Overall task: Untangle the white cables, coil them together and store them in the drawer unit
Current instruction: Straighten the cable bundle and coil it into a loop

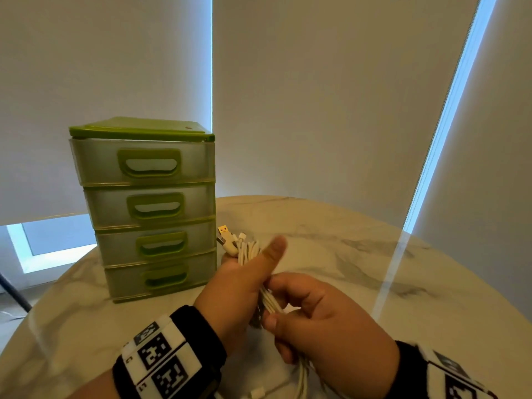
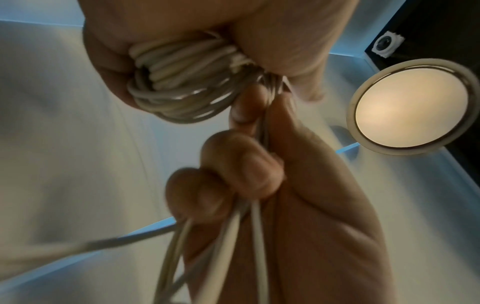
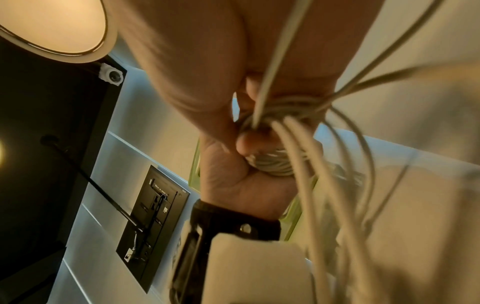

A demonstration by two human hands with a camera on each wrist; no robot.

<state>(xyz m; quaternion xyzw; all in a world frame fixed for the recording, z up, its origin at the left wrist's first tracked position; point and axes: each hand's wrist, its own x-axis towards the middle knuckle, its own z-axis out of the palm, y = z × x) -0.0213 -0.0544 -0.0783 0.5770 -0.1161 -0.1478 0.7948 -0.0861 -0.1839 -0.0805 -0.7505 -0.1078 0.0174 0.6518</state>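
Note:
The white cables form a small coil over the table, just right of the drawer unit's lower drawers. My left hand grips that coil, thumb raised, and the USB plugs stick out past its fingers. My right hand is curled round the loose strands right beside the coil, and they trail down out of view. In the right wrist view the coil sits in the left hand's fist, with strands hanging blurred. All drawers of the green drawer unit are closed.
The round marble table holds the drawer unit at its back left edge. A white cable end lies at the near edge. Closed blinds hang behind. The wrist views show a ceiling lamp and a black socket panel.

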